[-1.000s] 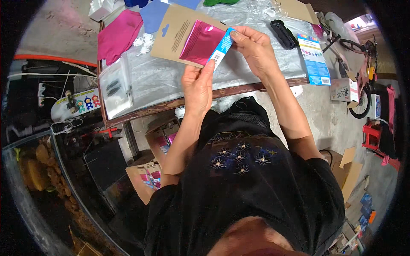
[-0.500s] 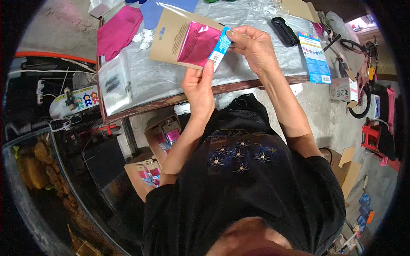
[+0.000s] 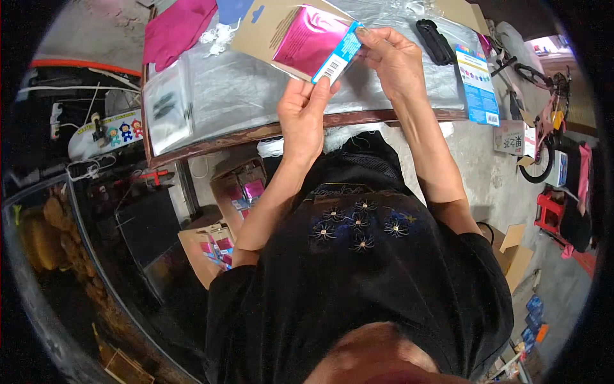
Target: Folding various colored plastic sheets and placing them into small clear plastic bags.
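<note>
Above the table I hold a flat package [image 3: 306,40], a brown card backing with a shiny pink foil packet on it and a blue-and-white label strip along one edge. My left hand [image 3: 303,118] pinches its lower edge, thumb on the front near the barcode. At the upper right end of the label strip, my right hand [image 3: 395,64] grips the corner between thumb and fingers. A blue-and-white printed card [image 3: 477,89] lies at the table's right edge, with a black oblong object [image 3: 435,42] beside it.
The table [image 3: 236,102] has a silvery cover and wooden edge. On its left lie pink cloth [image 3: 176,32], white string bundles [image 3: 219,38] and clear plastic bags [image 3: 167,109]. Open cartons [image 3: 203,259] with pink packages stand below left. A pink bicycle [image 3: 543,128] is at the right.
The package has moved a little up and to the right with both hands, and its tilt has changed slightly. Both hands keep their hold.
</note>
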Demonstrator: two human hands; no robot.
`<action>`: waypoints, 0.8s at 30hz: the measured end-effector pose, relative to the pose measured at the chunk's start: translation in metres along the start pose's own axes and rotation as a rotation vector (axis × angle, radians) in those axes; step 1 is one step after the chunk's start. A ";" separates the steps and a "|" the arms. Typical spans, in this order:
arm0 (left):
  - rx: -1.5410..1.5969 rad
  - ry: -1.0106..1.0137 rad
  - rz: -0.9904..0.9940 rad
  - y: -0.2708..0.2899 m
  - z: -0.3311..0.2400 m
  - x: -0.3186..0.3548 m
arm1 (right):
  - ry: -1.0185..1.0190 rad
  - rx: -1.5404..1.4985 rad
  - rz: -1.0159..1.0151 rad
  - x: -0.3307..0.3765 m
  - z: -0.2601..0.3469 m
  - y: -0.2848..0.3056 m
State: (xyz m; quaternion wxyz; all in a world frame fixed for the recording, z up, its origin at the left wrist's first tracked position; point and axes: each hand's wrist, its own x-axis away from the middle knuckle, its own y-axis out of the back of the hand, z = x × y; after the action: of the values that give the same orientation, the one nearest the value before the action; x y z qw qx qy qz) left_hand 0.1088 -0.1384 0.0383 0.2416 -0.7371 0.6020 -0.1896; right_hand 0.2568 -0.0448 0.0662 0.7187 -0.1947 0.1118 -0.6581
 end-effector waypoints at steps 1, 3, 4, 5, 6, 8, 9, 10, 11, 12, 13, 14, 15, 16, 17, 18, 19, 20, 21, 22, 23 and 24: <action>0.005 0.009 0.003 0.001 0.000 0.000 | 0.006 -0.008 -0.002 0.002 -0.001 0.000; 0.016 0.026 0.018 0.001 -0.001 -0.001 | 0.025 -0.023 -0.010 0.002 -0.001 0.001; 0.017 0.025 0.013 0.000 -0.001 0.000 | 0.022 -0.021 -0.006 0.002 -0.002 0.002; 0.007 0.025 -0.007 -0.002 -0.001 0.000 | 0.014 -0.031 -0.005 0.002 -0.003 0.003; -0.003 0.025 -0.026 -0.004 -0.002 0.000 | 0.008 -0.040 -0.004 0.001 -0.004 0.004; -0.013 0.025 -0.042 -0.005 -0.003 0.000 | 0.004 -0.050 -0.005 0.001 -0.003 0.004; -0.050 0.049 -0.041 -0.004 -0.004 0.000 | -0.007 -0.046 -0.010 0.000 -0.003 0.004; -0.086 0.073 -0.040 -0.002 -0.004 -0.001 | -0.018 -0.042 -0.017 0.000 -0.002 0.004; -0.122 0.097 -0.039 -0.001 -0.003 -0.001 | -0.028 -0.037 -0.023 -0.001 -0.002 0.005; -0.122 0.094 -0.039 -0.002 -0.003 -0.001 | -0.026 -0.037 -0.021 0.000 -0.002 0.003; -0.108 0.080 -0.058 -0.002 -0.002 -0.002 | -0.044 -0.036 -0.001 0.002 -0.002 0.001; -0.095 0.067 -0.076 -0.003 -0.002 -0.003 | -0.061 -0.035 0.018 0.005 -0.003 -0.002; -0.081 0.053 -0.095 -0.004 -0.002 -0.003 | -0.078 -0.034 0.038 0.009 -0.004 -0.005; -0.080 0.050 -0.095 -0.005 -0.002 -0.004 | -0.076 -0.033 0.040 0.012 -0.006 -0.007; -0.070 0.054 -0.096 -0.006 -0.002 -0.004 | -0.104 -0.027 0.038 0.017 -0.008 -0.008; -0.061 0.058 -0.097 -0.007 -0.003 -0.004 | -0.132 -0.020 0.036 0.021 -0.011 -0.008; -0.051 0.063 -0.098 -0.008 -0.003 -0.005 | -0.160 -0.014 0.034 0.022 -0.013 -0.008; -0.050 0.062 -0.096 -0.009 -0.003 -0.005 | -0.158 -0.014 0.034 0.022 -0.014 -0.009; -0.061 0.068 -0.090 -0.009 -0.004 -0.004 | -0.147 -0.024 0.028 0.022 -0.014 -0.009; -0.072 0.075 -0.084 -0.009 -0.005 -0.004 | -0.136 -0.035 0.022 0.021 -0.014 -0.010; -0.084 0.081 -0.078 -0.009 -0.006 -0.005 | -0.126 -0.046 0.016 0.020 -0.015 -0.010; -0.084 0.079 -0.076 -0.009 -0.006 -0.005 | -0.123 -0.047 0.016 0.019 -0.017 -0.009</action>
State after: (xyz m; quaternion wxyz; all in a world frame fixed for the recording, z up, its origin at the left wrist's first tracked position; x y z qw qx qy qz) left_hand 0.1122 -0.1328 0.0483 0.1790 -0.7607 0.5903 -0.2022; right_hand 0.2438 -0.0668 0.0571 0.7247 -0.2507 0.0846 -0.6362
